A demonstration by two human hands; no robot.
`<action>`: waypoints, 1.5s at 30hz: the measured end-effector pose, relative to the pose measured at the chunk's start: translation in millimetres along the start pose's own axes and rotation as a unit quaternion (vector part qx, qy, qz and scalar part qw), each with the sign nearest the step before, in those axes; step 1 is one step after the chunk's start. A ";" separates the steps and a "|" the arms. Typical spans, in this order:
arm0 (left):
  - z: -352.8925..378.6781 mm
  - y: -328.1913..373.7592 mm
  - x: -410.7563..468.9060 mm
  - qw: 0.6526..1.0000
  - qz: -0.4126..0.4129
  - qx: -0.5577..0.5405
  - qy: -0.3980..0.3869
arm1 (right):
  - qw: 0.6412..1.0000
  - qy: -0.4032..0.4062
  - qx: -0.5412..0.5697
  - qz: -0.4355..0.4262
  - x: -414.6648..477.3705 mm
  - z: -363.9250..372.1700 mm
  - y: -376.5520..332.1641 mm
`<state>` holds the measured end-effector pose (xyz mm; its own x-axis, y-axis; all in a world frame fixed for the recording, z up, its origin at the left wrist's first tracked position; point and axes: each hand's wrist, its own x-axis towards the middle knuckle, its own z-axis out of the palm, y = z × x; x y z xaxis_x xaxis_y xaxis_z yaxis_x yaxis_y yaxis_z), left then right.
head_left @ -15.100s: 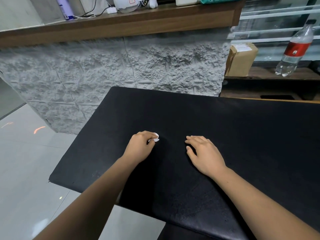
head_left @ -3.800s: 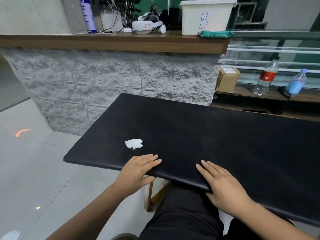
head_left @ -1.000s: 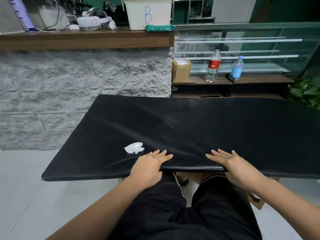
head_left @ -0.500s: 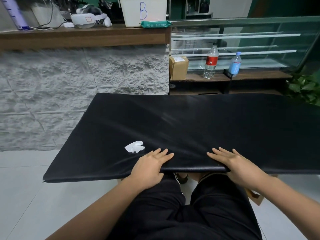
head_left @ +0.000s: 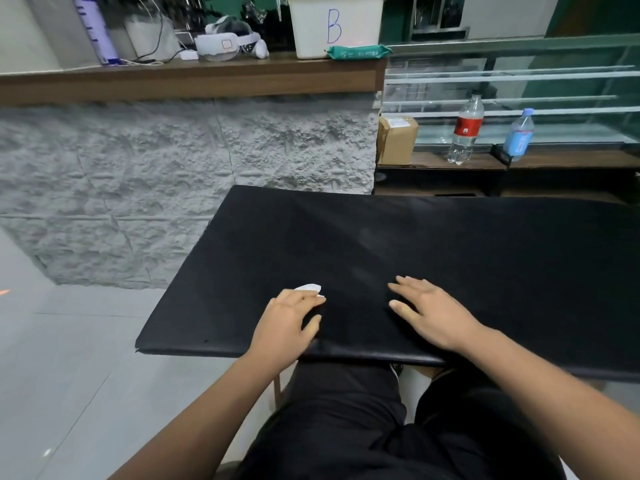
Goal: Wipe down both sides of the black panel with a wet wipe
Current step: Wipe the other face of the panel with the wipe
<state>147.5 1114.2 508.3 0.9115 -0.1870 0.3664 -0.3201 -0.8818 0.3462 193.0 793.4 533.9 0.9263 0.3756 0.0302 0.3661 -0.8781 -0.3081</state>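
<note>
Your black panel (head_left: pixel 415 244) looked matt, faintly grainy. Wet wipe (head_left: pixel 307 288) was white cloth. Far counter (head_left: pixel 190 83) had smooth wood top, rough grey stone face (head_left: pixel 173 174).

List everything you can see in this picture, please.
panel: one, black, flat before the person
wipe: one, white, on the panel, at the left fingertips
tub: one, white, blue B, on the counter
wipes pack: one, green, beside the tub
headset: one, white, left of the tub
red-label bottle: one, clear, on the shelf
blue-label bottle: one, pale blue, right of it
box: one, brown, shelf's left end
left hand: one, fingers touching the wipe
right hand: one, flat on the panel
</note>
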 end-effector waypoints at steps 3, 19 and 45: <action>-0.4 -7.8 5.1 0.999 -0.023 0.022 0.027 | 0.999 0.030 -0.002 -0.019 30.0 15.5 -11.7; 14.3 21.2 -42.2 0.994 0.055 -0.096 0.011 | 0.997 0.071 0.005 0.019 56.5 52.1 -16.2; -14.4 -18.6 -103.5 0.996 -0.025 -0.026 0.082 | 0.995 0.101 0.015 0.024 52.9 56.6 -13.9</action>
<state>55.4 1156.2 476.4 0.8730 -0.0666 0.4831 -0.2928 -0.8638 0.4100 231.9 842.3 485.9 0.9427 0.2641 0.2037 0.3212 -0.8832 -0.3416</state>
